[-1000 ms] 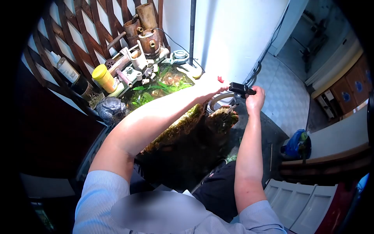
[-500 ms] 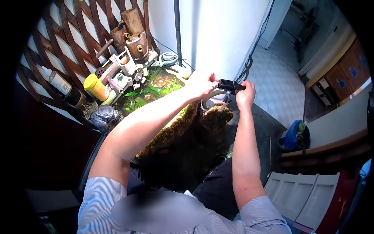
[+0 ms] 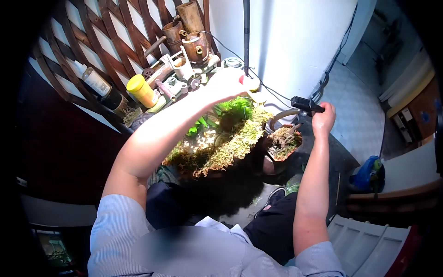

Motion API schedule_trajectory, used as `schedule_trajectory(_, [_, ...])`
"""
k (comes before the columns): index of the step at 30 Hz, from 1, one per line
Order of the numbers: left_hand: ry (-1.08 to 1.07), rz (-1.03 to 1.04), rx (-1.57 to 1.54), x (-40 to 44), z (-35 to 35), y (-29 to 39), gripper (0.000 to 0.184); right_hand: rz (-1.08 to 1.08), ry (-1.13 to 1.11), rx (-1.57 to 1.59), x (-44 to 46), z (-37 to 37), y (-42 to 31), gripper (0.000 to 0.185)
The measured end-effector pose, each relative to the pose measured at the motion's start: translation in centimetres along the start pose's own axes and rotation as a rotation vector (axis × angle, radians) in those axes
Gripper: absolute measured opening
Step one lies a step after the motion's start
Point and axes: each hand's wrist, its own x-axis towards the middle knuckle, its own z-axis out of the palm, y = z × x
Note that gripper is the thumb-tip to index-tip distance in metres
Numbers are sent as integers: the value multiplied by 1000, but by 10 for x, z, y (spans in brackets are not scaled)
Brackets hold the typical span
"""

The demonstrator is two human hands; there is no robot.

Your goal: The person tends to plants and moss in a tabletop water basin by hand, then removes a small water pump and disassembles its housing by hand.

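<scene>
My right hand (image 3: 324, 119) is wrapped round the end of a black ribbed device (image 3: 306, 104), with a hose (image 3: 280, 116) just beneath it. My left hand (image 3: 233, 83) reaches over the planted water basin, beside the black pole (image 3: 247, 37); glare washes it out, and its fingers cannot be made out. A small red spot (image 3: 241, 80) shows at that hand. Below it lie green plants (image 3: 237, 107) and a mossy edge (image 3: 237, 147). A pot with moss and roots (image 3: 284, 140) stands below the hose.
A yellow jar (image 3: 142, 91), a pump bottle (image 3: 96, 81), bamboo tubes (image 3: 190, 18) and pipe fittings (image 3: 183, 69) stand by the wooden lattice (image 3: 108, 32). At the right are a blue bag (image 3: 368, 173) and a white panelled piece (image 3: 364, 242).
My left hand has moved away from the black device, left and up over the basin. My right hand still holds the device. The camera view has shifted.
</scene>
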Motion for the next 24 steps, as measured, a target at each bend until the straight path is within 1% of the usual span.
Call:
schedule_trajectory(1, [-55, -80, 44, 2, -9, -16, 23, -5, 4, -5, 1, 1, 2, 22])
schedule_trajectory(3, [155, -6, 94, 3, -6, -52, 27, -10, 6, -6, 0, 3, 1, 22])
schedule_trajectory(4, [119, -59, 186, 5, -7, -62, 17, 2, -4, -13, 1, 4, -1, 23])
schedule_trajectory(5, [118, -59, 190, 9, -3, -75, 17, 14, -12, -20, 1, 4, -2, 23])
schedule_trajectory(7, [42, -99, 288, 24, 15, -105, 18, 21, -15, -17, 1, 7, -4, 23])
schedule_trajectory(8, [45, -215, 246, 24, 22, -101, 19, 27, -19, -18, 1, 8, -4, 23])
schedule_trajectory(9, [40, -214, 250, 27, 33, -110, 19, 33, -18, -18, -1, 7, -6, 23])
schedule_trajectory(11, [213, -21, 335, 33, 53, -123, 26, 50, -36, -24, -1, 5, -12, 23])
schedule_trajectory(13, [190, -42, 304, 36, 62, -126, 24, 44, -24, -20, -1, 4, -12, 24])
schedule_trajectory(14, [139, -17, 226, 38, 65, -130, 24, 32, -15, -17, -1, 4, -12, 24])
schedule_trajectory(16, [65, 26, 320, 53, 84, -153, 25, 44, -15, -21, 0, 4, -12, 24])
schedule_trajectory(17, [62, 26, 323, 55, 86, -152, 25, 48, -19, -26, 0, 4, -13, 24])
schedule_trajectory(19, [-31, -10, 530, 59, 92, -149, 23, 43, -22, -24, -1, 3, -14, 23])
schedule_trajectory(24, [-121, -100, 630, 70, 94, -150, 26, 4, -3, -34, -2, 0, -23, 22])
